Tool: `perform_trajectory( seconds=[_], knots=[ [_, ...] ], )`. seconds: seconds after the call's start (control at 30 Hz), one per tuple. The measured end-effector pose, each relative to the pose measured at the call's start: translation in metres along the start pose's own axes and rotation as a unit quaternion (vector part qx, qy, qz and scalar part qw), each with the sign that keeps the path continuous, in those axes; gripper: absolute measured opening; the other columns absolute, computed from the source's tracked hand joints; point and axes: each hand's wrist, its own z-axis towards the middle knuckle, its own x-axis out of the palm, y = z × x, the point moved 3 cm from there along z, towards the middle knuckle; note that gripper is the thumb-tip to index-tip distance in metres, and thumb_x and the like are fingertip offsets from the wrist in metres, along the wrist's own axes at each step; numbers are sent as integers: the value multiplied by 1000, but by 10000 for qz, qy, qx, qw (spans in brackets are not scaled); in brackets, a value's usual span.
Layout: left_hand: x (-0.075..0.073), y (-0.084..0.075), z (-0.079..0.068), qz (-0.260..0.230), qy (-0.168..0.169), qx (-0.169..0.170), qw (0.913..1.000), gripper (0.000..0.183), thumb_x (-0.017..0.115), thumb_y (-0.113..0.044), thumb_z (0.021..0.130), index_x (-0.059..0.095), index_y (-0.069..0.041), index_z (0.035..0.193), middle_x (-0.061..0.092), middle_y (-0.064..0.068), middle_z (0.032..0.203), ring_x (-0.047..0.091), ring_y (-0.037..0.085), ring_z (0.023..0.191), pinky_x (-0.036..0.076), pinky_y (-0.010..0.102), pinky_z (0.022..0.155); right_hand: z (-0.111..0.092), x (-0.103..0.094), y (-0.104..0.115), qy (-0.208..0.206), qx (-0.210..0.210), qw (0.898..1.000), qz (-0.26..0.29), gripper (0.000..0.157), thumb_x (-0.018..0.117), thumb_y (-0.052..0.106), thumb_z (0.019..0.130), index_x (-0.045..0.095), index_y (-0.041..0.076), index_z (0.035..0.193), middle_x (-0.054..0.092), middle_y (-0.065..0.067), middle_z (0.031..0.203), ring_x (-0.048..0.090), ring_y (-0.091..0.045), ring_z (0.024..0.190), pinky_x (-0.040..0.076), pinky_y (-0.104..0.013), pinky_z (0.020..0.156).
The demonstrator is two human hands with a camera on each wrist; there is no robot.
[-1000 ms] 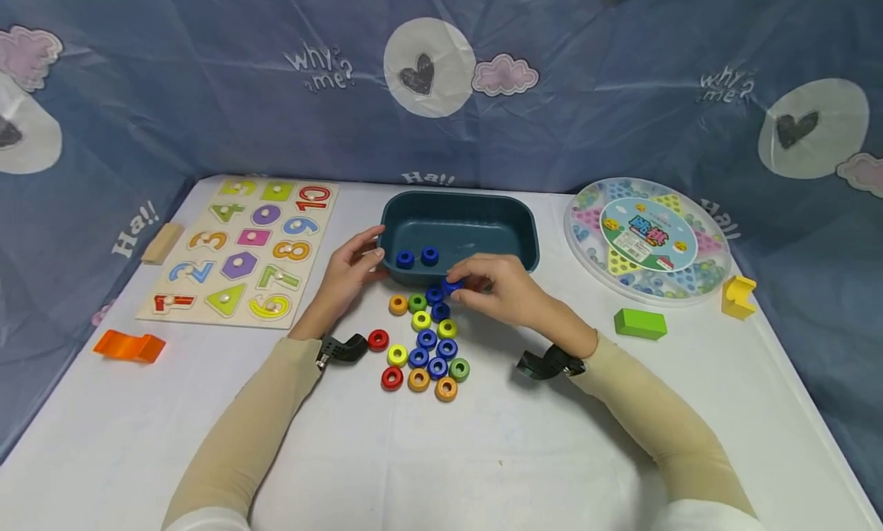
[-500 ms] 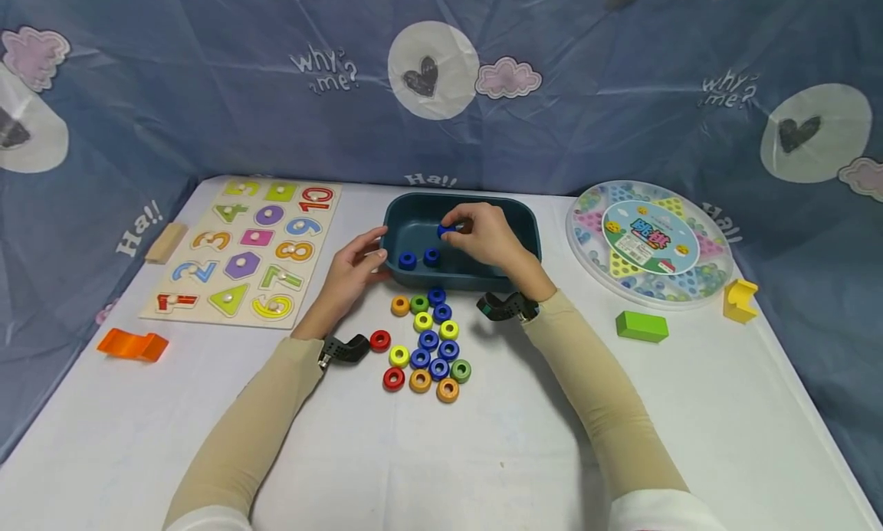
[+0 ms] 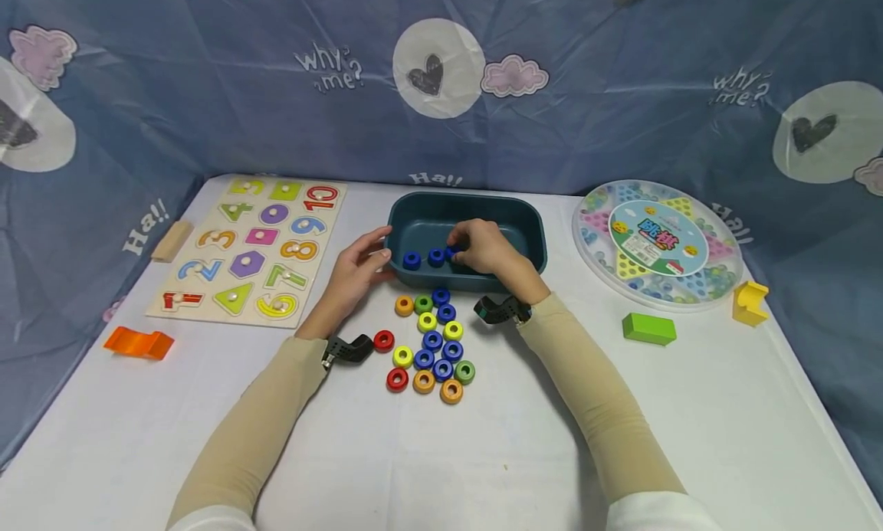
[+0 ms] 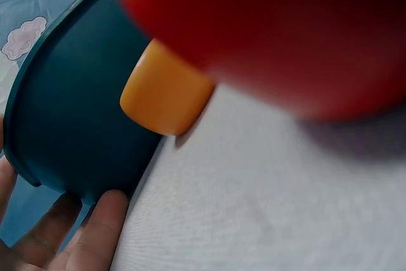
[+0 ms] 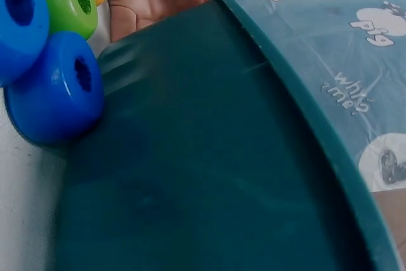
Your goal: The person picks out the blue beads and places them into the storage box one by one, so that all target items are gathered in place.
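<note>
In the head view my right hand (image 3: 488,249) reaches into a dark teal bin (image 3: 469,283) and pinches a blue ring bead (image 3: 451,253) low inside it. Left of that bead, two more blue ring beads (image 3: 411,260) stand in a row in the bin. My left hand (image 3: 353,276) touches the bin's left end, its fingertips (image 4: 104,211) against the outer wall in the left wrist view. Just in front of the bin lie several ring beads: blue (image 3: 432,341), yellow (image 3: 403,356), red (image 3: 397,379), orange (image 3: 451,391) and green (image 3: 465,372).
A wooden number puzzle board (image 3: 241,259) lies at the left, with a wood block (image 3: 172,241) and an orange arched piece (image 3: 139,343) near it. At the right are a round marble-game box (image 3: 658,244), a green block (image 3: 649,329) and a yellow piece (image 3: 750,303). A patterned curtain (image 3: 593,79) hangs behind.
My right hand has carried a blue ring bead from in front of the bin into it, then down beside the other two. My left hand has stayed at the bin's end.
</note>
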Motion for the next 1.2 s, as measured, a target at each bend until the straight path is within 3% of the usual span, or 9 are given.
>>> perform_trajectory(
  seconds=[0.23,0.43,0.53,0.63,0.77,0.87,1.0,1.2],
  knots=[
    [-2,3,0,70,-39,117,9999,46,53,-16,100,45,-13,145,45,15,145,53,31,120,59,37,92,1,3,3,249,-347,9990,157,27,72,8,86,68,6,113,69,-10,117,63,-24,110,54,-38,97],
    [0,-4,-1,-54,-9,13,10000,46,51,-11,100,44,-10,146,43,18,146,52,32,120,58,37,93,2,4,3,274,-347,9988,202,27,72,8,86,68,6,113,69,-10,117,63,-24,110,54,-38,96],
    [2,-13,-5,-106,21,-8,9999,47,50,-9,100,41,-6,147,41,21,147,50,37,122,57,42,95,1,1,2,161,-433,9988,180,28,71,10,87,67,5,115,68,-11,117,63,-25,109,55,-39,96],
    [4,-19,-8,-78,42,2,10000,48,49,-8,100,40,-3,147,39,24,148,48,40,123,57,43,95,-4,-5,4,-217,-657,9972,292,29,69,13,89,66,5,116,68,-11,116,65,-25,104,56,-38,92],
    [3,-12,-5,-49,31,-1,10000,47,50,-10,100,42,-6,147,41,21,147,51,36,121,59,35,92,-22,-17,12,-850,-1192,9870,668,28,68,16,90,66,5,116,69,-11,114,68,-24,90,59,-37,79],
    [1,-3,0,-17,1,45,10000,47,51,-12,100,44,-11,146,44,17,146,52,32,121,60,30,89,-42,-21,21,-1058,-1751,9755,816,24,68,15,90,68,5,112,71,-12,109,68,-19,81,59,-32,69],
    [-1,2,2,55,-18,147,9999,46,52,-15,100,45,-13,146,45,16,145,53,30,121,61,29,88,-69,-18,26,-1033,-2360,9634,745,18,69,13,88,71,7,105,73,-10,100,64,-12,72,56,-25,60],
    [1,3,2,12,6,158,9999,47,53,-14,100,44,-10,146,45,16,145,53,32,120,61,29,87,-101,-1,18,-631,-2828,9555,550,16,71,11,86,72,5,101,72,-7,94,60,-8,70,57,-24,59]
  ],
)
